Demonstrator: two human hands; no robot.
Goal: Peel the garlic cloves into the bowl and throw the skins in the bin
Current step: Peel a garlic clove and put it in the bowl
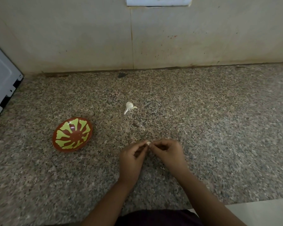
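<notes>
A small pale garlic clove (148, 143) is pinched between the fingertips of my left hand (132, 162) and my right hand (167, 152), just above the granite counter. Both hands have curled fingers meeting at the clove. A red bowl with a yellow-green flower pattern (72, 134) stands on the counter to the left of my hands; nothing shows inside it. Farther back, near the counter's middle, lies the rest of the garlic (129, 107), white with a loose stem and skin. No bin is in view.
The speckled granite counter (203, 128) runs back to a beige tiled wall (153, 38). A white appliance (2, 82) stands at the left edge. The counter's front edge drops off at the lower right, where pale floor (260, 209) shows.
</notes>
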